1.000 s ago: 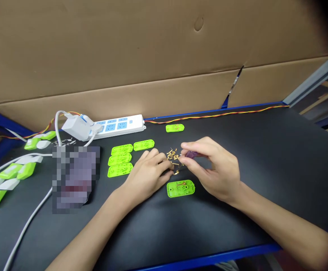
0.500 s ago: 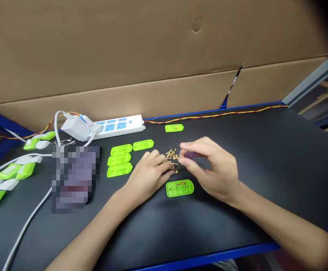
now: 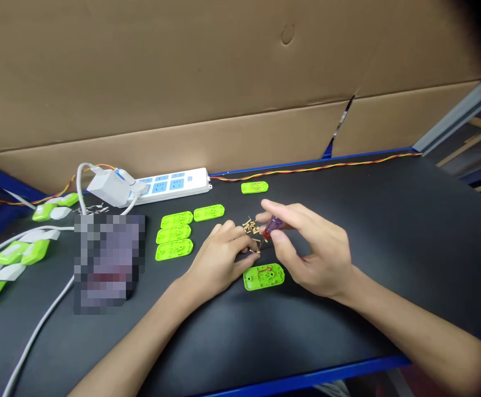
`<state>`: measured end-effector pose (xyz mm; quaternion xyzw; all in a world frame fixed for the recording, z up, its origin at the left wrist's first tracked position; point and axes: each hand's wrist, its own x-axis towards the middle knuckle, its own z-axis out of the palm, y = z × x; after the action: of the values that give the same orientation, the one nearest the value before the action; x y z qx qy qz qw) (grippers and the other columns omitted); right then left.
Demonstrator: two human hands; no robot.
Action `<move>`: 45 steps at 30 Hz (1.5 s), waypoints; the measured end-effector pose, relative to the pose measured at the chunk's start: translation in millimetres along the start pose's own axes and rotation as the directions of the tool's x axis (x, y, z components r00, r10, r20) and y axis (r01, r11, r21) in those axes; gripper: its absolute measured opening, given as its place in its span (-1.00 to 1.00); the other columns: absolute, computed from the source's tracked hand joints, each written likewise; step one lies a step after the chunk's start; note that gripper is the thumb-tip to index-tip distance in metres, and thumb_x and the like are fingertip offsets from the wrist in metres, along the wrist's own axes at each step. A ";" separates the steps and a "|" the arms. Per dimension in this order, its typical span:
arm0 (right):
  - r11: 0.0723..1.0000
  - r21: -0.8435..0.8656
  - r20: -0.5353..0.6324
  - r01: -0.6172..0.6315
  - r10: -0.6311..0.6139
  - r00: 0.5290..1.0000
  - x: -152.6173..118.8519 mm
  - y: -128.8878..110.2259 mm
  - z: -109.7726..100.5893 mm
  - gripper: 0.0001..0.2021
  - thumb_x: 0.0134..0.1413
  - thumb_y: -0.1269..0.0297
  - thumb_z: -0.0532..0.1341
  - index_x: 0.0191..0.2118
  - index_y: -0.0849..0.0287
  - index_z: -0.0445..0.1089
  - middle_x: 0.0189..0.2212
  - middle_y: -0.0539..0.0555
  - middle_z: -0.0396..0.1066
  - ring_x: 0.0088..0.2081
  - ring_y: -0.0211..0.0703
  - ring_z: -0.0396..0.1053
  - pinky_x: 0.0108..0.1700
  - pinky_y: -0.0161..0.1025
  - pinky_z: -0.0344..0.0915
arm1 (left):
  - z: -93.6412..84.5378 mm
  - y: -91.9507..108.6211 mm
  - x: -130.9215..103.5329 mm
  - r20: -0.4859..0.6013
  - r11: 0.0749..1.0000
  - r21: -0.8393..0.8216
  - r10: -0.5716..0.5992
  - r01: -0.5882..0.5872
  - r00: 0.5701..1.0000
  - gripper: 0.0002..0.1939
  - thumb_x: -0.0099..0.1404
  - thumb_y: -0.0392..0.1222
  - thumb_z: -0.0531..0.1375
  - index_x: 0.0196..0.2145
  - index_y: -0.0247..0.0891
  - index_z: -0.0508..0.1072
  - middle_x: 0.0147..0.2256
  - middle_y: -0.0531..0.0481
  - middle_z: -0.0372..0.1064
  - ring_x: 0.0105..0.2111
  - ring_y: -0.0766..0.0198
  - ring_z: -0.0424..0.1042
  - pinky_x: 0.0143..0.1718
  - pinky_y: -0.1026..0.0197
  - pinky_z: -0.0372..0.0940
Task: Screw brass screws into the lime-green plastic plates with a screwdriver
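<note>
My right hand (image 3: 317, 245) grips a small screwdriver (image 3: 272, 225) with a see-through purple and red handle, tilted so its tip points down and left. My left hand (image 3: 218, 253) rests on the black table, thumb and fingers pinched on a small brass piece (image 3: 258, 251) at the screwdriver's tip. Just beyond the fingertips lies a loose heap of small brass pieces (image 3: 249, 225). Closer to me, below both hands, a bright green plastic shell (image 3: 264, 277) lies hollow side up with a copper-coloured strip inside.
Several green shells (image 3: 174, 250) lie left of my left hand; another shell (image 3: 254, 187) sits at the back. A white power strip (image 3: 170, 186) with plugs and cables runs along the cardboard wall. A blurred-out dark object (image 3: 114, 259) and green-and-white parts (image 3: 15, 251) occupy the left.
The screwdriver has swung from lying nearly flat in my right hand to a steeper tilt, its tip down at the brass piece. My left hand stays almost in place.
</note>
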<state>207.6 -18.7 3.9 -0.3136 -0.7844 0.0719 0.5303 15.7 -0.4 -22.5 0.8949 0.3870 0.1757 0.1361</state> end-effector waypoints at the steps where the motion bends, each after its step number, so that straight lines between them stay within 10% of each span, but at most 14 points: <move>1: 1.000 0.000 0.004 0.005 -0.005 1.000 0.0 -0.1 0.1 -0.54 0.10 0.57 0.15 0.14 0.27 0.30 -0.17 0.15 0.53 -0.19 -0.27 0.49 -0.13 -0.33 0.46 | 0.1 0.9 0.7 0.000 1.000 -0.016 -0.012 0.012 1.000 -0.89 0.32 -0.18 0.20 -0.36 -0.24 0.44 -0.39 0.04 0.35 -0.32 0.22 0.19 -0.29 0.15 0.06; 10: 0.999 -0.038 -0.027 -0.017 0.016 1.000 1.1 -1.5 7.9 -0.73 0.11 0.37 0.29 -0.04 0.04 0.42 -0.34 0.04 0.47 -0.40 -0.26 0.41 -0.35 -0.27 0.45 | 5.0 6.2 4.8 -0.012 0.994 -0.062 -0.086 0.085 0.996 -0.97 0.21 -0.31 0.20 -0.40 -0.24 0.41 -0.35 0.02 0.41 -0.29 0.20 0.29 -0.25 0.13 0.16; 16: 0.999 0.017 0.014 -0.045 0.045 0.999 2.5 -3.7 9.2 -0.62 0.21 0.49 0.13 0.12 0.14 0.31 -0.11 0.13 0.49 -0.11 -0.23 0.49 -0.08 -0.27 0.49 | 3.9 9.1 4.3 -0.025 0.995 -0.031 -0.098 0.098 0.995 -0.94 0.18 -0.30 0.22 -0.44 -0.23 0.40 -0.43 0.05 0.37 -0.33 0.20 0.26 -0.30 0.14 0.11; 21: 0.998 -0.019 -0.019 -0.054 0.053 0.998 2.0 -1.5 7.5 -0.70 0.12 0.38 0.28 -0.01 0.06 0.41 -0.37 0.02 0.45 -0.37 -0.25 0.43 -0.29 -0.26 0.48 | 4.6 10.3 4.2 -0.035 0.993 -0.042 -0.113 0.112 0.993 -0.94 0.19 -0.33 0.20 -0.42 -0.24 0.39 -0.40 0.04 0.37 -0.34 0.21 0.26 -0.32 0.15 0.11; 27: 0.999 0.019 0.041 -0.027 0.026 0.999 3.4 -5.3 5.8 -0.56 0.20 0.53 0.10 0.18 0.18 0.27 -0.03 0.17 0.46 -0.11 -0.22 0.50 -0.03 -0.26 0.47 | 4.6 10.4 3.1 -0.024 0.993 -0.014 -0.118 0.117 0.993 -0.92 0.15 -0.33 0.23 -0.45 -0.23 0.38 -0.44 0.05 0.34 -0.35 0.20 0.24 -0.33 0.15 0.09; 32: 0.999 -0.018 -0.040 -0.044 0.043 0.998 2.7 -4.0 7.2 -0.73 0.13 0.36 0.28 -0.04 0.02 0.44 -0.34 0.03 0.47 -0.38 -0.26 0.43 -0.32 -0.27 0.47 | 5.8 10.3 2.3 -0.035 0.994 -0.034 -0.107 0.106 0.994 -0.95 0.20 -0.33 0.19 -0.41 -0.24 0.40 -0.39 0.03 0.38 -0.32 0.20 0.26 -0.31 0.15 0.12; 37: 0.999 0.013 0.050 -0.044 0.044 0.998 2.2 -5.2 7.1 -0.55 0.23 0.51 0.06 0.21 0.13 0.23 -0.02 0.16 0.46 -0.09 -0.23 0.48 -0.04 -0.22 0.47 | 5.2 10.8 2.7 -0.025 0.993 -0.007 -0.114 0.114 0.993 -0.93 0.19 -0.31 0.22 -0.44 -0.24 0.39 -0.43 0.04 0.36 -0.34 0.20 0.25 -0.32 0.14 0.10; 42: 0.997 -0.018 0.004 -0.075 0.075 0.997 1.1 -5.4 7.9 -0.70 0.13 0.38 0.28 0.00 0.04 0.44 -0.34 0.04 0.47 -0.36 -0.26 0.44 -0.31 -0.28 0.47 | 5.5 10.4 2.3 -0.045 0.995 -0.030 -0.095 0.094 0.994 -0.96 0.21 -0.31 0.19 -0.40 -0.22 0.39 -0.38 0.01 0.39 -0.32 0.19 0.27 -0.31 0.14 0.14; 45: 0.997 -0.014 0.018 -0.079 0.080 0.997 1.5 -6.3 7.4 -0.70 0.19 0.40 0.19 0.04 0.14 0.42 -0.19 0.14 0.44 -0.24 -0.22 0.47 -0.19 -0.23 0.49 | 4.7 11.2 2.5 -0.027 0.994 -0.028 -0.103 0.102 0.994 -0.94 0.22 -0.30 0.20 -0.42 -0.23 0.38 -0.41 0.02 0.37 -0.33 0.19 0.26 -0.31 0.13 0.13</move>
<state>198.2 -21.2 4.7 -0.3475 -0.7768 0.0905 0.5174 26.5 -6.5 -21.9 0.8695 0.4318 0.1862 0.1514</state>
